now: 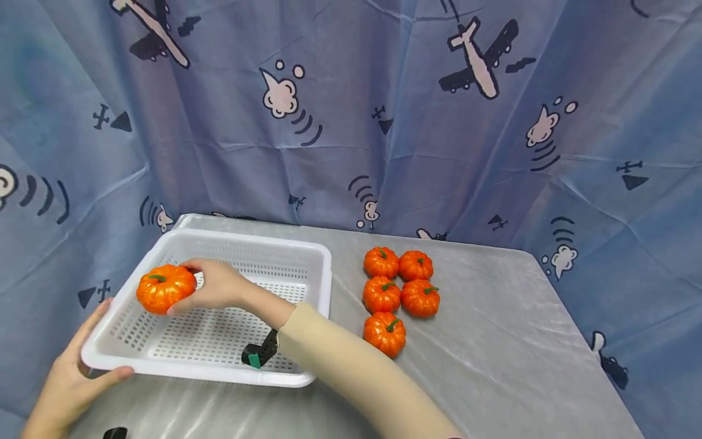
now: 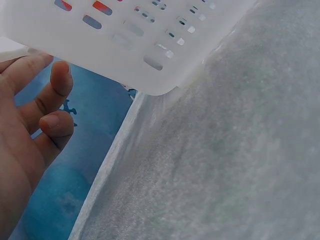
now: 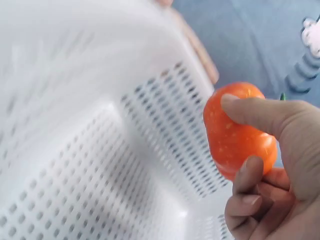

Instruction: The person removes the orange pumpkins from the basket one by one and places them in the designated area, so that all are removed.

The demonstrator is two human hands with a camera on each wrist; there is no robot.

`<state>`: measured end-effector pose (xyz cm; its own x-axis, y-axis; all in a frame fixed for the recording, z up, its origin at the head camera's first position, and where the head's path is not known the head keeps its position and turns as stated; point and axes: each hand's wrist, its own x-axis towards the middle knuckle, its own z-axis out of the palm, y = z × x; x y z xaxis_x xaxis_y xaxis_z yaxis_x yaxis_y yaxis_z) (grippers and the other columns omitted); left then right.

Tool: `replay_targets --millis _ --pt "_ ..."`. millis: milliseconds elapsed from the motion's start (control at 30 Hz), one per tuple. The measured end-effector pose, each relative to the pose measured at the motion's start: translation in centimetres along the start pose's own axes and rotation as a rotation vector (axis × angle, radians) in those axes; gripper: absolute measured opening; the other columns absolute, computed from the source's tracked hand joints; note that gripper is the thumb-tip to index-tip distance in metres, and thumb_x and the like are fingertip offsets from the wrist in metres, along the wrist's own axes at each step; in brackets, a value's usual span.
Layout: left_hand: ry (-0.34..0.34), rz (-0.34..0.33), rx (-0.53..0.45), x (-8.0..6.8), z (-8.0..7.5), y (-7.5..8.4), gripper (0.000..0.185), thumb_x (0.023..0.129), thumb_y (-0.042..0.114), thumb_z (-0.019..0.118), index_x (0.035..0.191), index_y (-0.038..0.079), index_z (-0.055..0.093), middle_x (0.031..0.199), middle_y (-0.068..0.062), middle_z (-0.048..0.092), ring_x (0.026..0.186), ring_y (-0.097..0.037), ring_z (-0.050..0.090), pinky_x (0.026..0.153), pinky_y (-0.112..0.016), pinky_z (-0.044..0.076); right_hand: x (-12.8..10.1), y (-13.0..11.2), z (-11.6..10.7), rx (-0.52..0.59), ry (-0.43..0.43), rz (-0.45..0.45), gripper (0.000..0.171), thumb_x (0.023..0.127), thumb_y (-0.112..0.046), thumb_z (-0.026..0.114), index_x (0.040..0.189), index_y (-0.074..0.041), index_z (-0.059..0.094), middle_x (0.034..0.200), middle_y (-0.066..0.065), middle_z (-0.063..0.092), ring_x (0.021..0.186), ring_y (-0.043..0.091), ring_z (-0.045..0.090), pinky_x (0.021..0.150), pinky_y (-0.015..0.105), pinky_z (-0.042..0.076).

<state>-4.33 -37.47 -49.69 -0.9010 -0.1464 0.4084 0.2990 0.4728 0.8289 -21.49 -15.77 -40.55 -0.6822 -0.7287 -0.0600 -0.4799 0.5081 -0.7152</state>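
Observation:
In the head view, my right hand (image 1: 216, 285) grips a small orange pumpkin (image 1: 159, 291) with a green stem over the left part of a white plastic basket (image 1: 285, 379). In the right wrist view, the thumb presses one side of the pumpkin (image 3: 235, 135) and fingers curl against its lower side. My left hand (image 1: 74, 369) holds the basket's near left corner, its thumb along the front rim and its fingers on the left side. The left wrist view shows those fingers bent beneath the rim, beside the slotted wall (image 2: 110, 55).
Several more orange pumpkins (image 1: 382, 297) stand grouped on the grey-covered table (image 1: 493, 341) right of the basket. A blue curtain (image 1: 351, 122) with airplane prints hangs behind. A black device (image 1: 260, 350) with a green patch sits by the right wrist, overlapping the basket.

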Motion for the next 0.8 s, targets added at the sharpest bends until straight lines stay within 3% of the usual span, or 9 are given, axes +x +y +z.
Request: replay_targets --millis 133,333,433,500,567,633,733,800 --pt "-0.007 -0.021 0.034 -0.2 0.1 0.1 0.127 0.063 -0.029 0.081 0.170 0.012 0.025 0.165 0.022 0.036 0.122 0.013 0.048 0.094 -0.002 0.036 -1.6 -0.8 -1.1 0.009 0.031 -0.043 0.079 0.077 -0.042 0.094 0.146 -0.021 0.062 0.130 -0.015 0.068 0.116 -0.003 0.059 0.095 0.016 0.047" --pt "-0.008 0.000 -0.023 0.0 0.0 0.2 0.127 0.061 -0.031 0.080 0.169 0.008 0.026 0.166 0.018 0.037 0.125 0.010 0.049 0.096 -0.004 0.037 -4.9 -1.2 -3.4 -0.035 0.045 -0.125 0.081 0.079 -0.043 0.092 0.149 -0.019 0.060 0.138 -0.012 0.067 0.120 -0.003 0.058 0.099 0.016 0.046" --pt "-0.008 -0.004 -0.035 0.1 0.1 0.1 0.127 0.061 -0.032 0.079 0.169 0.008 0.026 0.163 0.019 0.040 0.123 0.010 0.051 0.095 -0.004 0.037 -7.0 -0.9 -4.7 0.020 0.058 -0.141 0.081 0.079 -0.039 0.093 0.149 -0.018 0.059 0.138 -0.010 0.066 0.088 -0.001 0.064 0.082 0.014 0.051" --pt "-0.008 -0.014 -0.014 0.1 0.1 0.0 0.127 0.062 -0.031 0.080 0.169 0.009 0.025 0.161 0.021 0.040 0.123 0.011 0.051 0.095 -0.004 0.037 -8.5 -0.5 -5.5 0.078 0.069 -0.141 0.080 0.078 -0.035 0.094 0.149 -0.019 0.059 0.137 -0.011 0.066 0.064 0.002 0.057 0.065 0.015 0.050" --pt "-0.010 -0.023 -0.010 0.1 0.2 -0.1 0.127 0.063 -0.031 0.080 0.170 0.009 0.025 0.162 0.021 0.040 0.124 0.012 0.050 0.095 -0.004 0.036 -10.1 0.0 -6.3 0.136 0.077 -0.132 0.080 0.078 -0.031 0.095 0.148 -0.020 0.059 0.125 -0.012 0.068 0.047 0.008 0.045 0.050 0.019 0.045" --pt "-0.011 -0.027 0.002 0.1 0.1 -0.2 0.126 0.064 -0.030 0.081 0.170 0.010 0.024 0.163 0.020 0.039 0.126 0.012 0.049 0.095 -0.005 0.035 -11.5 0.7 -7.0 0.171 0.095 -0.122 0.080 0.078 -0.029 0.095 0.149 -0.021 0.058 0.102 -0.011 0.070 0.043 0.008 0.043 0.046 0.019 0.040" --pt "-0.013 -0.022 0.016 0.0 0.0 -0.2 0.126 0.064 -0.030 0.080 0.170 0.009 0.023 0.167 0.016 0.036 0.128 0.013 0.048 0.096 -0.005 0.035 -13.6 2.0 -7.8 0.203 0.137 -0.093 0.082 0.079 -0.028 0.094 0.151 -0.023 0.056 0.066 -0.009 0.057 0.042 0.007 0.042 0.043 0.020 0.037" --pt "-0.013 -0.017 0.041 -0.1 -0.1 -0.2 0.126 0.065 -0.030 0.080 0.170 0.009 0.022 0.168 0.016 0.035 0.127 0.013 0.047 0.096 -0.004 0.035 -15.0 3.1 -8.1 0.214 0.165 -0.074 0.083 0.080 -0.028 0.094 0.153 -0.022 0.054 0.055 -0.007 0.047 0.042 0.006 0.041 0.043 0.021 0.036"
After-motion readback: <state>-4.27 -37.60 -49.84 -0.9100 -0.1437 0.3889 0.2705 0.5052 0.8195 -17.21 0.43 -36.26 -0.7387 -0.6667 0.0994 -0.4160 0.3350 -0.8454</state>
